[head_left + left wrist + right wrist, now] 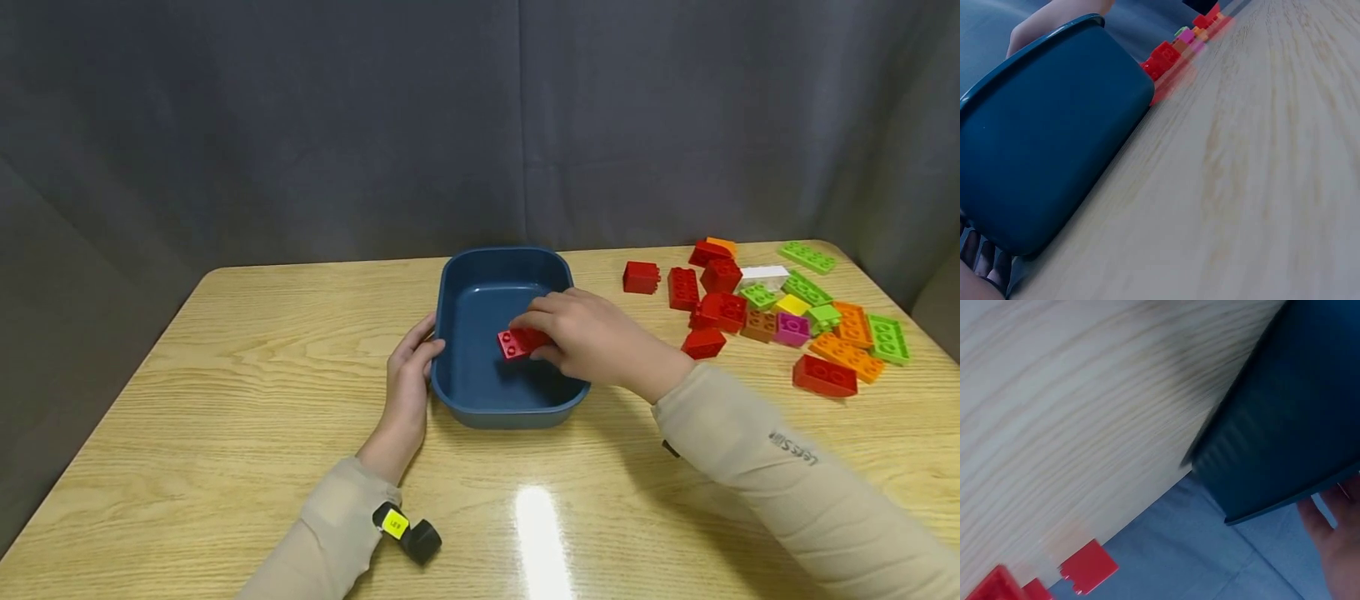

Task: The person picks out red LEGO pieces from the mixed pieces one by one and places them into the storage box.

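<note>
A deep blue plastic bin (468,396) stands on the table. On its left side is my left hand (408,367), its thumb at the rim and its fingers along the outer wall; the left wrist view shows these fingers (986,259) beside the bin's end. My right hand (588,337) reaches over the right rim and pinches a red studded toy brick (514,344) inside the bin. Part of that brick is hidden by the fingers. In the right wrist view the right hand (1338,540) shows past the bin's rim (1291,500), with the brick out of sight.
Right of the bin lie several loose toy bricks: a red brick (641,277) nearest, then orange bricks (847,354), green bricks (888,338), a purple brick (792,329) and a white brick (763,276). A dark curtain (360,125) hangs behind the wooden table (247,375).
</note>
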The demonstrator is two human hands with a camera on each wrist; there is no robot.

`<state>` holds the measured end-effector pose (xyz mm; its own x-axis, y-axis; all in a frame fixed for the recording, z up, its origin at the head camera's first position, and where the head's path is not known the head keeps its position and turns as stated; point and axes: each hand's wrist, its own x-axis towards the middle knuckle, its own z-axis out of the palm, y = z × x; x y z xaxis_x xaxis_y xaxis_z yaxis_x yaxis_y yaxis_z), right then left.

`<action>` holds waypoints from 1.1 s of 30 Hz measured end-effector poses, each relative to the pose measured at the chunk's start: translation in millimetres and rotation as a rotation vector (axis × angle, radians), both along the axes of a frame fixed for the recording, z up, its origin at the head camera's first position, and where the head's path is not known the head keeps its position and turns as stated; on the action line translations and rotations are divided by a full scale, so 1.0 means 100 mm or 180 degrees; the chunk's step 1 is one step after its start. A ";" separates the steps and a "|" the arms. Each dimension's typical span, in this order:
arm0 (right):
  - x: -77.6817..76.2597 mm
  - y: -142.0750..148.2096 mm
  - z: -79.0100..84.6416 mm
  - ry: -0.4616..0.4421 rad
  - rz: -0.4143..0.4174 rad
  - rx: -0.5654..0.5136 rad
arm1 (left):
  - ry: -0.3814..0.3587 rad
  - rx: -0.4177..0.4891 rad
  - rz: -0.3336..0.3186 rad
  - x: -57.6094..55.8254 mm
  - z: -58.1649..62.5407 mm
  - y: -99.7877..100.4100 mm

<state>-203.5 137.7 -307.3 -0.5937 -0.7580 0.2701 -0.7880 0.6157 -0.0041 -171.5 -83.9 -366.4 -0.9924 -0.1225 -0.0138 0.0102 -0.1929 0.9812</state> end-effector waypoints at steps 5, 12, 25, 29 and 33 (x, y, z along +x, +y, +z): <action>0.03 -0.05 0.00 -0.0184 -0.0142 0.0245 | 0.0011 0.0033 -0.0017 0.00 -0.01 0.00; 0.03 -0.11 0.02 -0.0304 -0.0245 0.0461 | 0.0049 -0.0007 -0.0061 0.00 -0.01 0.01; 0.01 -0.15 -0.02 -0.0296 -0.0254 0.0418 | 0.0067 -0.0007 -0.0072 0.00 -0.01 0.00; 0.01 -0.14 -0.01 -0.0287 -0.0243 0.0373 | 0.0075 -0.0016 -0.0087 -0.01 -0.02 0.00; 0.00 -0.12 0.01 -0.0266 -0.0235 0.0304 | 0.0097 -0.0016 -0.0102 -0.01 -0.02 -0.01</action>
<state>-203.2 125.7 -306.0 -0.6663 -0.7312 0.1461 -0.7398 0.6728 -0.0065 -172.5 -84.5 -368.4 -0.9957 -0.0906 0.0170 0.0339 -0.1888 0.9814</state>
